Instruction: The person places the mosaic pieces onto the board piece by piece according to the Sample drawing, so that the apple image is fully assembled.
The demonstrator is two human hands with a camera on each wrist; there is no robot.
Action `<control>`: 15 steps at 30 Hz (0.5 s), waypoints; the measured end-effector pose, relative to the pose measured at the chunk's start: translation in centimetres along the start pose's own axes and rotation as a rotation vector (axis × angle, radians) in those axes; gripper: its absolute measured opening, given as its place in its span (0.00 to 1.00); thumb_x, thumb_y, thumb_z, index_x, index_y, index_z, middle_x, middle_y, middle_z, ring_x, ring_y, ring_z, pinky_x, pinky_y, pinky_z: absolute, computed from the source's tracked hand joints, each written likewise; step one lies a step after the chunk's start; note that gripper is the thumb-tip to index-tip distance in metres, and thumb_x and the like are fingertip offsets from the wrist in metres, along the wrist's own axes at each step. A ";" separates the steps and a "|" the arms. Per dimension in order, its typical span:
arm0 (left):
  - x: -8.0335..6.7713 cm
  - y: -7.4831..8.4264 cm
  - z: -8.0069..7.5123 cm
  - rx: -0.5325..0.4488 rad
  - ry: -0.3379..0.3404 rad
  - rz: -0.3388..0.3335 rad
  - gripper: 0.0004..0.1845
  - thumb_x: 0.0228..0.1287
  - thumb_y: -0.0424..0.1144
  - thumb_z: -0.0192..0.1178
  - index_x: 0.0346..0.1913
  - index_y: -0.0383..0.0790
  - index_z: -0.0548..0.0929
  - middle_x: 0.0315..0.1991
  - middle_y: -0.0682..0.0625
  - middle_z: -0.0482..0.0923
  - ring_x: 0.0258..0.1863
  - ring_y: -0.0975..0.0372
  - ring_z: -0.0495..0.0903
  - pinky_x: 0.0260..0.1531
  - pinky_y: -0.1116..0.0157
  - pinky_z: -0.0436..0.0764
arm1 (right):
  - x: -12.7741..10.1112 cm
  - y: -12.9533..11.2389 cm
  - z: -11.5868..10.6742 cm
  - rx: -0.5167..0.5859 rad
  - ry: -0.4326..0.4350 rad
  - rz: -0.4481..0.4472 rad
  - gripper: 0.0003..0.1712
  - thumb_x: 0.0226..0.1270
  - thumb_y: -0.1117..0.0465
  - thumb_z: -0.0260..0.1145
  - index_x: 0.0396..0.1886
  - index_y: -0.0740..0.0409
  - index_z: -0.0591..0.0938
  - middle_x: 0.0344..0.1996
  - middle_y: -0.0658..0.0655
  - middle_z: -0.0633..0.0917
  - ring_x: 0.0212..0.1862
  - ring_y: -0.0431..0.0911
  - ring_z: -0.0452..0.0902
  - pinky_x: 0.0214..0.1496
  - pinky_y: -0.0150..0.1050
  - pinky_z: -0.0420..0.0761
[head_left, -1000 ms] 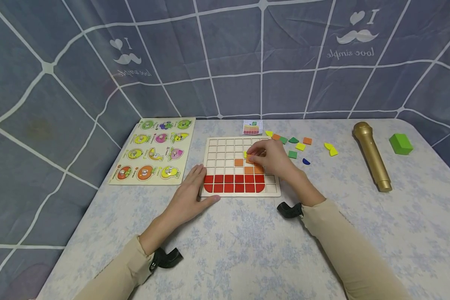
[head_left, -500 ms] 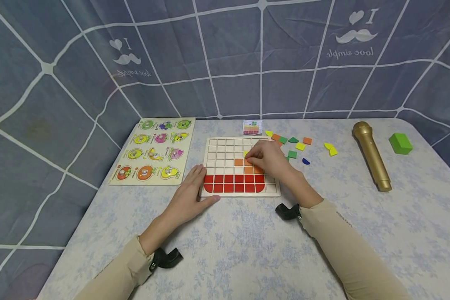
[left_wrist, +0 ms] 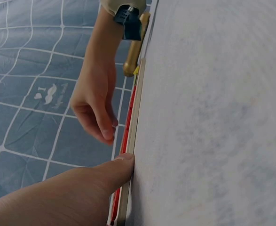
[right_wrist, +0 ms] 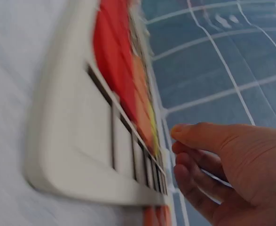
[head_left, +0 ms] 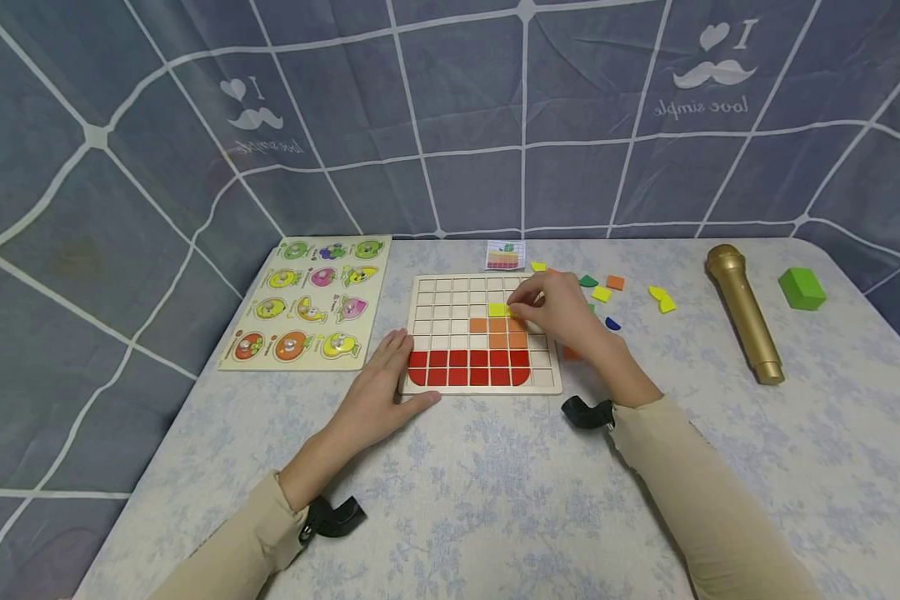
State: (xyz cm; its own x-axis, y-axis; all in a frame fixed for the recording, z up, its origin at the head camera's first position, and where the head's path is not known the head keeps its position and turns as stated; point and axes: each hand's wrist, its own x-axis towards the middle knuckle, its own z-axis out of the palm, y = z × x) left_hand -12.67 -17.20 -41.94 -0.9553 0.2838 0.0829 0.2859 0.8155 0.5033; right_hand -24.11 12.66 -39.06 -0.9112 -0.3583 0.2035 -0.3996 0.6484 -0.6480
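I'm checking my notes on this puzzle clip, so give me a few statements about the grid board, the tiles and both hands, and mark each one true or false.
1. The bottom two rows of the grid board are filled with red tiles. True, apart from the rightmost column.
2. The left hand lifts an orange tile. False: it rests flat on the table against the board's left edge.
3. A yellow tile sits in the board above the orange tiles. True.
4. The gold microphone lies left of the board. False: it lies to the right, near the green block.
5. The right hand is over the board's right part. True.
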 end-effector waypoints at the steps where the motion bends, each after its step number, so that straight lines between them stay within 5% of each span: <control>1: 0.0 0.0 0.0 0.003 0.002 0.002 0.53 0.66 0.55 0.72 0.81 0.27 0.58 0.84 0.36 0.51 0.85 0.45 0.48 0.81 0.43 0.57 | 0.0 0.2 -0.3 0.005 0.007 0.014 0.06 0.69 0.64 0.75 0.42 0.60 0.93 0.39 0.59 0.90 0.43 0.52 0.84 0.48 0.48 0.85; 15: 0.0 0.1 0.0 0.003 -0.001 -0.003 0.54 0.66 0.56 0.72 0.81 0.27 0.58 0.85 0.36 0.51 0.86 0.45 0.48 0.81 0.44 0.57 | -0.8 3.2 -3.4 -0.023 0.057 0.201 0.17 0.69 0.64 0.74 0.54 0.67 0.88 0.46 0.66 0.89 0.49 0.58 0.84 0.52 0.52 0.83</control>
State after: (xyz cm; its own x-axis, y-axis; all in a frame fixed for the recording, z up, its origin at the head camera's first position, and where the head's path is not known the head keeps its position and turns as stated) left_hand -12.62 -17.15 -41.91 -0.9560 0.2819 0.0807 0.2834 0.8179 0.5007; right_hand -25.05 17.32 -38.79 -0.9767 -0.1818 0.1138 -0.2110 0.7185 -0.6628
